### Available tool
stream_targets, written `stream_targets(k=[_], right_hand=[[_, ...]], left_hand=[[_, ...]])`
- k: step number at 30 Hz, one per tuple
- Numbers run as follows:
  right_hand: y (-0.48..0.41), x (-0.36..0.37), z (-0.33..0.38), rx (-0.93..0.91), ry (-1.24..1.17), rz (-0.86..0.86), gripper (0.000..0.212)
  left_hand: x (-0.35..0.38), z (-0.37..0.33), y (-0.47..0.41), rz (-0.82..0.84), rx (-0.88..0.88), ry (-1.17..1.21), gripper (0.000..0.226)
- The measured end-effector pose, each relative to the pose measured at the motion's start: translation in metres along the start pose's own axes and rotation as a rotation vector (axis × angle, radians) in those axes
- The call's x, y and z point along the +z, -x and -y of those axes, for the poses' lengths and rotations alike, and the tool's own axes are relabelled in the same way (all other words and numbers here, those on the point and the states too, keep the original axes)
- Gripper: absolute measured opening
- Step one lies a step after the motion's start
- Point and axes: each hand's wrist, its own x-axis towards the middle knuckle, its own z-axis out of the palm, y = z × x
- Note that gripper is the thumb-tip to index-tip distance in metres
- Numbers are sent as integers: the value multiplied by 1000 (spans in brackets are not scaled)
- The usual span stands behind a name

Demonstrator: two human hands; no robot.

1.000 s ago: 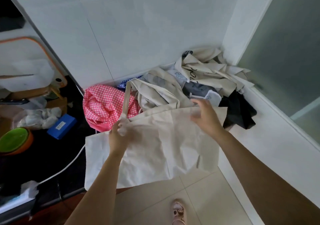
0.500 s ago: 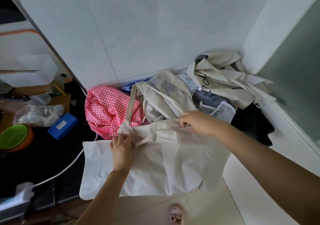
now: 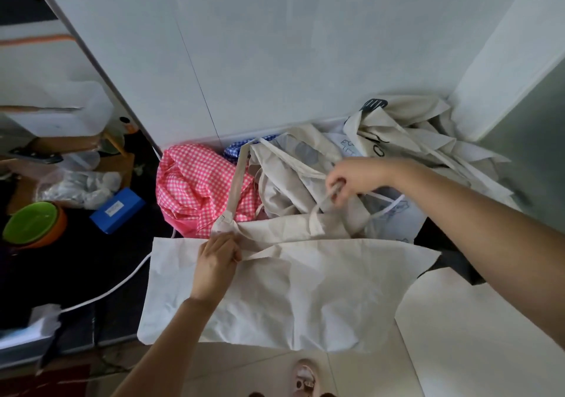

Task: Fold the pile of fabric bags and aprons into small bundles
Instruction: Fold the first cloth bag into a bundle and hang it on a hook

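A cream fabric bag (image 3: pixel 290 292) lies spread flat over the counter's front edge. My left hand (image 3: pixel 218 259) pinches its top edge near the left strap's stitched end (image 3: pixel 224 221). My right hand (image 3: pixel 351 182) grips the other cream strap (image 3: pixel 321 210), lifted above the bag's mouth. Behind the bag sits the pile: a pink checked cloth (image 3: pixel 198 189), a blue checked piece (image 3: pixel 235 150), crumpled cream bags (image 3: pixel 293 170), printed cream bags (image 3: pixel 406 124) and a black cloth (image 3: pixel 440 240).
On the dark counter to the left are a blue box (image 3: pixel 117 205), a green bowl (image 3: pixel 32 221), a clear plastic bag (image 3: pixel 79 185) and a white cable (image 3: pixel 107 289). White tiled wall (image 3: pixel 275 45) stands behind. A white ledge (image 3: pixel 477 329) lies at the right. A sandalled foot (image 3: pixel 304 378) is on the floor.
My right hand moved up and right from the bag's top edge and now grips a strap. My left hand stays at the left strap end. The camera view shifted slightly.
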Motion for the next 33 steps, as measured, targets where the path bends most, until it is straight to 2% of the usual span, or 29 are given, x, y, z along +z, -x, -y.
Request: stream_targets(k=[3, 4, 5, 8, 11, 13, 15, 18, 20, 22, 26, 29, 33], right_hand=[[-9, -24, -25, -6, -700, -443, 8], [-12, -26, -36, 43, -864, -550, 12], [-17, -26, -47, 126, -907, -625, 16], [-24, -6, -61, 333, -635, -845, 28], [-9, 26, -30, 146, -398, -1065, 28], [6, 48, -2, -47, -365, -978, 18], [18, 69, 24, -141, -254, -714, 7], [19, 88, 34, -9, -133, -314, 40], [19, 94, 31, 109, -12, -128, 37], [21, 94, 25, 167, 110, -53, 25], [37, 76, 16, 185, -23, -93, 32], [45, 55, 17, 150, -127, -285, 21], [27, 39, 12, 148, -60, -515, 8]], left_hand=[[-5, -4, -8, 51, -59, 33, 8], [-6, -6, -12, 73, -91, 49, 9], [-8, -4, -16, 95, -112, 59, 12], [-11, -5, -27, 153, -154, 110, 20], [-11, -1, -33, 158, -135, 134, 19], [-13, 0, -39, 158, -102, 108, 15], [-16, 0, -44, 168, -96, 109, 15], [-21, 0, -48, 205, -91, 172, 22], [-25, 1, -48, 231, -114, 217, 24], [-30, 1, -49, 239, -163, 203, 20], [-46, 6, -54, 230, -206, 180, 11], [-59, 11, -65, 212, -209, 176, 10], [-61, 21, -79, 282, -197, 108, 13]])
